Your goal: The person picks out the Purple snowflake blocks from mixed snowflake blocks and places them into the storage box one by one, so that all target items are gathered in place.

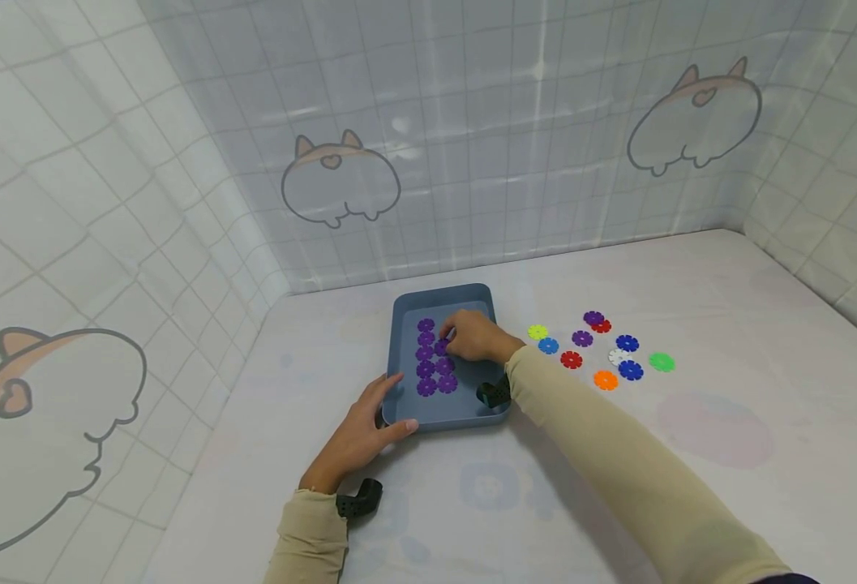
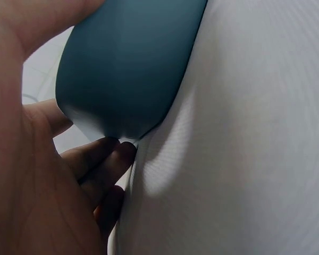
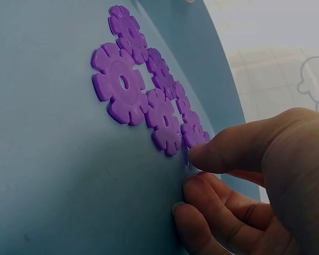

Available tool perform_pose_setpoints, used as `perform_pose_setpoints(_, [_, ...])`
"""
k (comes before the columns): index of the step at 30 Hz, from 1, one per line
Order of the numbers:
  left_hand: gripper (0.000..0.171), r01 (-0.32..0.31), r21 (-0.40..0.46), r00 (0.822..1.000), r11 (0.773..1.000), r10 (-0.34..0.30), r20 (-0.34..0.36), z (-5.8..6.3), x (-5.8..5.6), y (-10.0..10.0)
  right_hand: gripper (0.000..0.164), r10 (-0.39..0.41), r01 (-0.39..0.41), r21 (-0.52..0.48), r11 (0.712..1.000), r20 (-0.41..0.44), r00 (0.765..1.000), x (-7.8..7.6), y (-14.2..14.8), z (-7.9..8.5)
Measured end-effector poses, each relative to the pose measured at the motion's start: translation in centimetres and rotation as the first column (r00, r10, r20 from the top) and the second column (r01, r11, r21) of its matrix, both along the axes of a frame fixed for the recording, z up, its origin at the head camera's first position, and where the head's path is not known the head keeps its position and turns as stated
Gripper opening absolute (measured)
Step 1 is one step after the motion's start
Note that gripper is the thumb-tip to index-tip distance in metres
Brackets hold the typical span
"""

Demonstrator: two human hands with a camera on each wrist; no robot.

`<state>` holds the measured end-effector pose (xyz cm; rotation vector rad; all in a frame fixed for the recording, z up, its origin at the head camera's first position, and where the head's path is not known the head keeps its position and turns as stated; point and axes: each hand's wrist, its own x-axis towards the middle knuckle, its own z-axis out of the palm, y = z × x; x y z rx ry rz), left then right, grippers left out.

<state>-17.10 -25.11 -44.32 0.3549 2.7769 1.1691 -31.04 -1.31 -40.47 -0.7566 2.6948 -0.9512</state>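
Note:
Purple flower-shaped plastic discs (image 1: 426, 369) lie flat in two columns inside a blue-grey tray (image 1: 464, 423). My right hand (image 1: 474, 336) reaches into the tray, thumb and fingertips pinching a purple disc (image 3: 194, 134) at the far end of the shorter column. The fingers partly cover that disc. At the tray's near left corner, my left hand (image 1: 358, 434) holds the tray, its thumb against the front wall and a finger over the left rim. In the left wrist view, more fingers (image 2: 103, 164) curl in against the tray's outer wall (image 2: 127, 69).
Right of the tray, several loose discs lie scattered on the white cloth, among them a yellow one (image 1: 538, 332), a red one (image 1: 571, 359), an orange one (image 1: 606, 380) and a green one (image 1: 662, 362). Tiled-pattern curtains (image 1: 472, 162) rise behind and at both sides.

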Motion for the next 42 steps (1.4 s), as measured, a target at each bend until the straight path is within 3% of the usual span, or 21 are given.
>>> perform_pose_setpoints(23, [0.082, 0.008, 0.004, 1.000, 1.000, -0.008, -0.005, 0.1, -0.2, 0.4, 0.029, -0.004, 0.004, 0.016, 1.000, -0.011, 1.000, 0.2, 0.6, -0.1])
perform_pose_setpoints(29, [0.082, 0.010, 0.002, 1.000, 1.000, -0.010, -0.004, 0.1, -0.1, 0.3, 0.030, -0.010, 0.006, -0.111, 0.994, -0.035, 0.999, 0.2, 1.1, -0.2])
perform_pose_setpoints(35, [0.082, 0.010, -0.003, 1.000, 1.000, -0.010, 0.001, 0.0, -0.1, 0.1, 0.028, -0.035, 0.014, -0.275, 0.961, -0.070, 0.997, 0.7, 2.2, 0.0])
perform_pose_setpoints(42, [0.083, 0.004, -0.013, 1.000, 1.000, -0.004, -0.002, 0.0, -0.1, -0.1, 0.024, -0.086, 0.084, -0.398, 0.914, 0.011, 0.996, 1.3, 4.2, 0.6])
